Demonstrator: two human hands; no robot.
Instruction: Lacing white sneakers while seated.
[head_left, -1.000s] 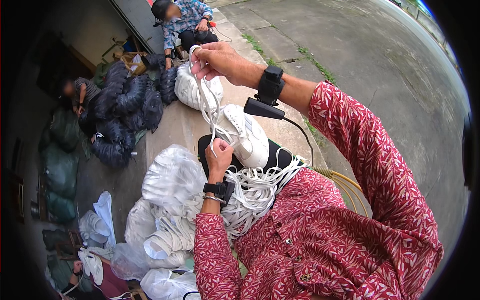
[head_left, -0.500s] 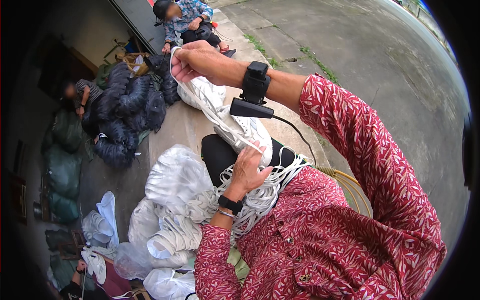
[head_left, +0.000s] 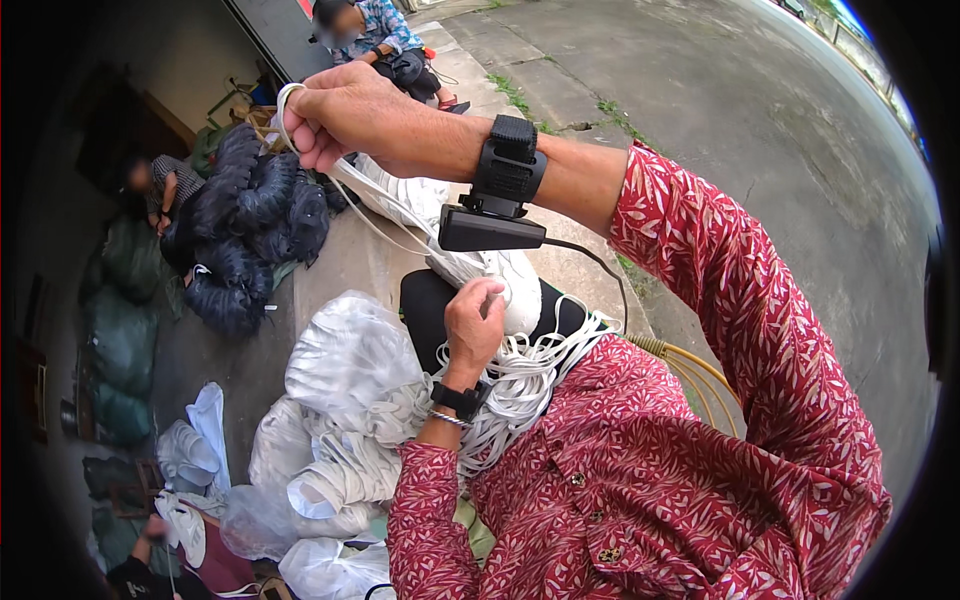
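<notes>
My right hand (head_left: 350,115) is raised high at the upper left, fingers closed around several white cords (head_left: 385,205) that run down and right toward my lap. A black strap with a small black device sits on that wrist. My left hand (head_left: 478,318) is lower, at the middle, gripping the same white cords where they meet a white bundle (head_left: 510,280). A loose heap of white cord (head_left: 520,385) lies on my lap over a dark cloth.
Clear plastic bags (head_left: 345,365) stuffed with white cord pile up at my lower left. Black bundles (head_left: 245,225) are stacked farther left. One person sits at the top (head_left: 375,30), another at the left (head_left: 150,185). Concrete pavement (head_left: 720,110) spreads to the right.
My right hand has pulled the cords higher and further left. My left hand dropped from the cords above my lap, then rose again to grip them at the white bundle.
</notes>
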